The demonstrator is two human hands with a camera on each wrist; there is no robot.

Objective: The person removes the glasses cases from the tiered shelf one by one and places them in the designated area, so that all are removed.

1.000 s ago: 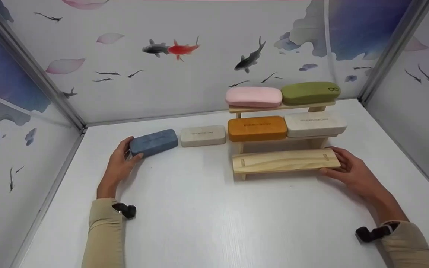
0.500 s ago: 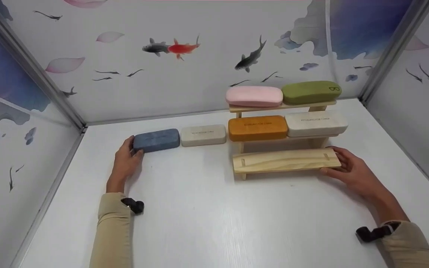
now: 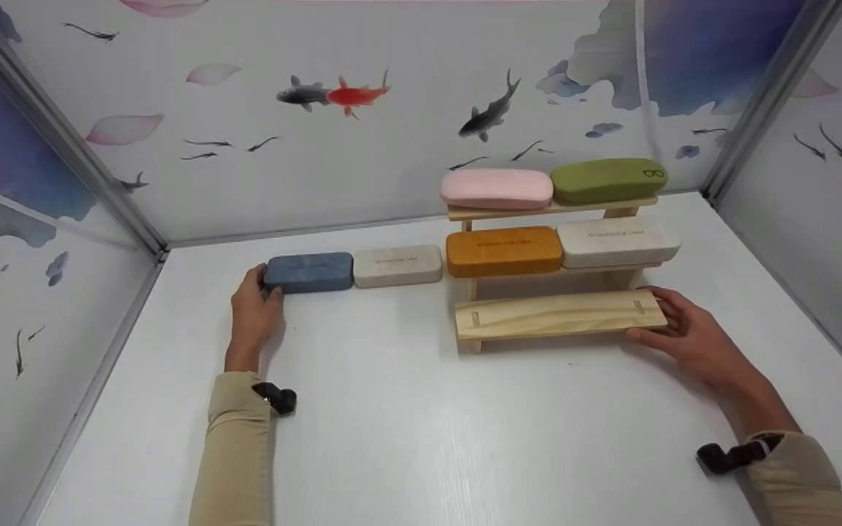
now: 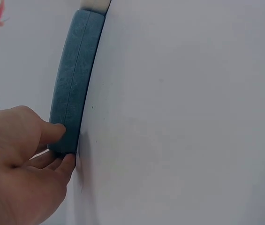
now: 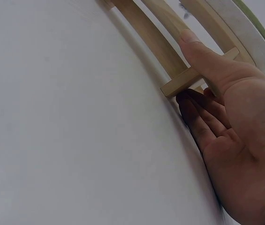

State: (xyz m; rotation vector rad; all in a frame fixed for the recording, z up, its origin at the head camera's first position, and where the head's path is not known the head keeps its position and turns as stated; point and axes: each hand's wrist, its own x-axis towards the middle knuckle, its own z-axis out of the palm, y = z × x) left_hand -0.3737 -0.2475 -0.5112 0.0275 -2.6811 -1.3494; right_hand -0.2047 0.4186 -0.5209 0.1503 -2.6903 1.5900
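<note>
A blue glasses case (image 3: 309,272) lies on the table, its right end against a cream glasses case (image 3: 398,266). My left hand (image 3: 254,314) holds its left end between thumb and fingers; the left wrist view shows the thumb (image 4: 53,132) on the case's side. To the right stands a three-tier wooden display rack (image 3: 560,315), its lowest shelf bare. My right hand (image 3: 699,343) grips that shelf's right end, thumb at the front edge. In the right wrist view some fingers (image 5: 200,117) reach beneath the wood.
On the rack's middle shelf sit an orange case (image 3: 504,251) and a white case (image 3: 618,243). The top shelf bears a pink case (image 3: 497,189) and a green case (image 3: 609,180). A printed back wall (image 3: 362,175) rises behind the table (image 3: 421,438).
My left hand has moved right, turning the blue glasses case from a slant into line with the cream case and closing the gap between them. My right hand stays on the rack.
</note>
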